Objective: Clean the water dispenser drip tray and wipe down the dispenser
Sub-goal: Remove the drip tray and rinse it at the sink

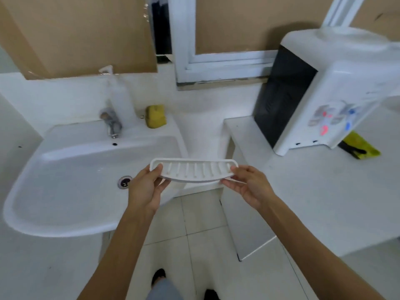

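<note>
**Tray held between sink and tabletop**

At nine o'clock sits the white sink (65,176), its drain (125,182) near the right side of the bowl. Behind it, at about eleven o'clock, are the tap (111,123) and a yellow sponge (155,116) on the ledge.

The left hand (144,187) has its grip clenched on the left end of the tray (193,171), thumb on the top rim and fingers curled beneath. The tray is white plastic, long and shallow, with a raised rim, rounded corners and a row of short ribs crossing its floor. The near edge bows toward the person; the far edge runs straight. Its long axis lies from nine to three o'clock, roughly level, open face up and tilted a little toward the camera. It hangs in the air over the gap between sink and tabletop (313,191), above the tiled floor (194,234), touching neither.

The right hand (249,185) grips the right end the same way, thumb on top, fingers below.

At two o'clock the white dispenser (329,89) stands on the tabletop, its dark side toward the sink, red and blue taps on its front. A yellow cloth (361,146) lies just beside its base at three o'clock.
</note>
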